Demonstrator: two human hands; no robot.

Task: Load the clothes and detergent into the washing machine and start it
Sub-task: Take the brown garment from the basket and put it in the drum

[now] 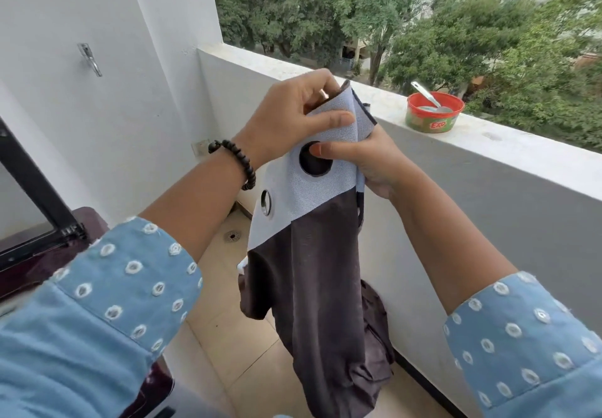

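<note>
A dark brown curtain [322,290] with a white top band and metal ring eyelets hangs in front of me, its lower end bunched on the floor. My left hand [290,114] pinches the top of the white band. My right hand [368,160] grips the band from the right, with its thumb at the edge of one eyelet. The washing machine [39,245], maroon with a raised dark-framed lid, stands at the lower left, partly behind my left sleeve. A red tub [435,113] with a green label and a metal spoon in it sits on the balcony ledge.
The balcony wall [488,215] runs along the right with a white ledge on top. A white wall with a metal hook [89,58] is at the left. The tiled floor [228,329] has a small drain [232,236]. Trees lie beyond the ledge.
</note>
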